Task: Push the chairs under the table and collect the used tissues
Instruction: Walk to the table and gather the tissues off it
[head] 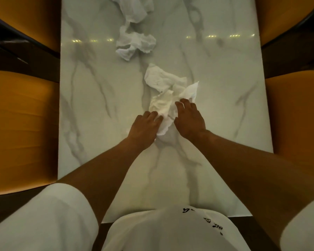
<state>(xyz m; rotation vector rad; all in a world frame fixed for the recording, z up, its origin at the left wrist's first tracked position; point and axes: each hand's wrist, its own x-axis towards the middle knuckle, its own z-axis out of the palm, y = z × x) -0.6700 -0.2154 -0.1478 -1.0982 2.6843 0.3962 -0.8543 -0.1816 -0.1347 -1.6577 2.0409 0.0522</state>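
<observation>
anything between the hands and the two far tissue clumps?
Nothing visible. Both hands, left and right, are on the near tissues; bare table leads to the middle clump and far clump.

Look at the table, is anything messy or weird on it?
Yes. Crumpled used tissues lie scattered down the middle of the marble table, with more clumps farther away and at the far end. Both hands are gathering the nearest pile.

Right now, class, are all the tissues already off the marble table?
No, crumpled tissues lie on the table, and both hands touch the nearest tissue.
</observation>
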